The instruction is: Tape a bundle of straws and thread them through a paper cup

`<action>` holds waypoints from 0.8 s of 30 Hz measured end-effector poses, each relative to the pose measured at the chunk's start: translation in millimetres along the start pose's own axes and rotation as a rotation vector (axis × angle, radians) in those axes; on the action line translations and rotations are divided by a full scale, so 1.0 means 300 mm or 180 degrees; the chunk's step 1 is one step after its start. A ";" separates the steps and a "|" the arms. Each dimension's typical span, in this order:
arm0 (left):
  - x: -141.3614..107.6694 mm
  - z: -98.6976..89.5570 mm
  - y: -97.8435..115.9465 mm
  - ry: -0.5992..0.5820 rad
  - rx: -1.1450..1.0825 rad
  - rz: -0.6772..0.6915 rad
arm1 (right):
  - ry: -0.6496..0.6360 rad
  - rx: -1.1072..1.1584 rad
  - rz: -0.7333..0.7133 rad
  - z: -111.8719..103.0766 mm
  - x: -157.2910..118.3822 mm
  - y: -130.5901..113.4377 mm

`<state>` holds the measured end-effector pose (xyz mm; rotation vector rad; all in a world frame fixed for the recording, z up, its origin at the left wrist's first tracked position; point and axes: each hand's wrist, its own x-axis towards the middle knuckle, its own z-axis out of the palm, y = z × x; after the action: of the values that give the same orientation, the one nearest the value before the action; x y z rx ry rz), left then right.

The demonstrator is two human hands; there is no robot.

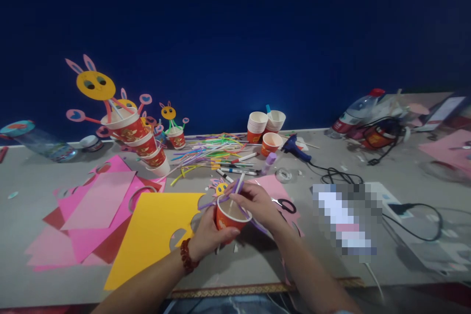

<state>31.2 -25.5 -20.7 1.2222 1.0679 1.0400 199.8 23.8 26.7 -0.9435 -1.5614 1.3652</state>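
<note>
My left hand (206, 235) is wrapped round a red paper cup (232, 220) with a white rim, low in the middle of the view; a beaded bracelet is on that wrist. Above the cup's mouth, my right hand (253, 201) pinches a white stick (239, 185) together with purple pipe cleaners (210, 204) that reach out past the rim. Just behind the cup lies a small yellow paper face (221, 188) with pink and purple pieces around it.
Yellow (147, 240) and pink sheets (101, 198) lie left. Behind are stacked cups with a rabbit figure (96, 85), colourful pipe cleaners (217, 149), markers and a blue glue gun (294, 148). Black scissors (286, 205), a pixelated object (348, 225), cables and bottles (356, 113) are right.
</note>
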 end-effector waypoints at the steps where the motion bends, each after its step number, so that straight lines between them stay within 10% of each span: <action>1: 0.000 0.000 -0.001 -0.0021 -0.0018 0.0009 | 0.0060 0.0083 0.0052 0.001 0.001 0.003; 24: 0.015 -0.031 -0.039 0.0132 -0.0351 0.0132 | 0.0434 0.0325 0.0013 -0.022 0.000 0.037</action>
<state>23.3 -20.2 -32.9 1.1424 1.0073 1.1456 206.1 27.6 16.2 -0.9570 -1.3758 1.3418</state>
